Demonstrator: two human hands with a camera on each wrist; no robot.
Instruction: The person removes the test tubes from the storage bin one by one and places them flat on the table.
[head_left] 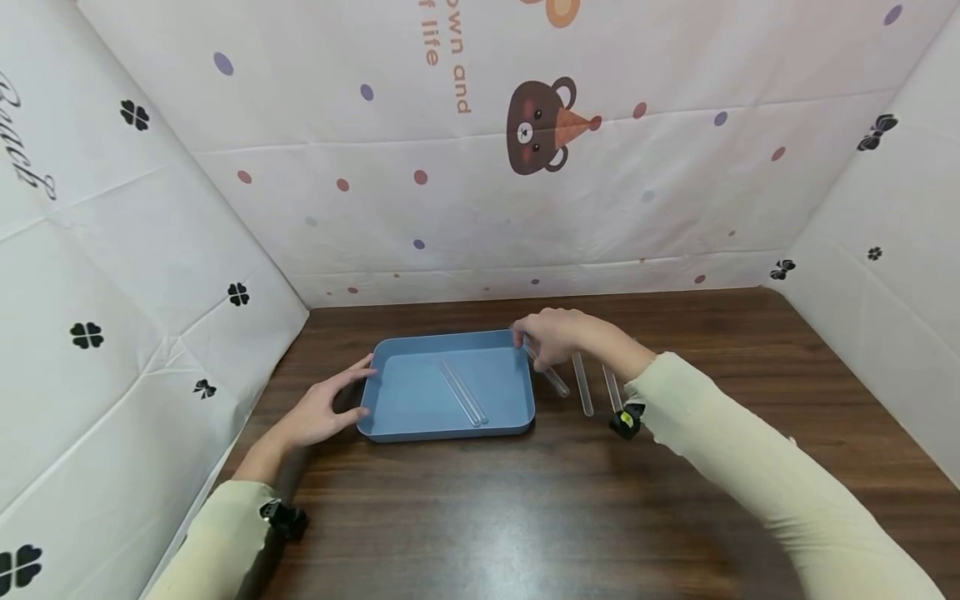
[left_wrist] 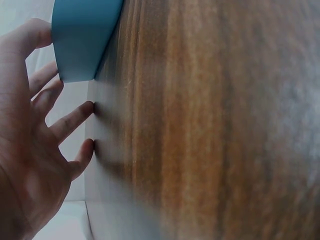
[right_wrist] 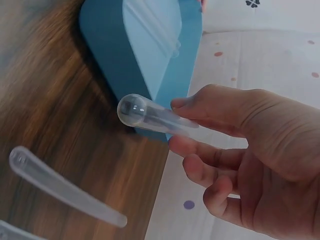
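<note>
A blue tray point(head_left: 408, 408) lies on the table with two clear test tubes point(head_left: 462, 393) side by side in it. My left hand point(head_left: 322, 408) touches the tray's left end, thumb and fingers spread and fairly straight; in the left wrist view two fingertips rest on the table. Beside the tray's right end, my right hand point(head_left: 553, 336) pinches a clear test tube point(right_wrist: 155, 116) between thumb and fingers, its rounded end pointing at the wrist camera. Another test tube point(head_left: 582, 385) lies to the right of this hand, and a further test tube point(head_left: 612, 388) is partly hidden by the forearm.
The dark wooden table point(head_left: 465, 508) reaches back to a white patterned cloth point(head_left: 450, 217) hung as a wall. More white cloth stands at the left and right sides. A small black device sits on each sleeve cuff.
</note>
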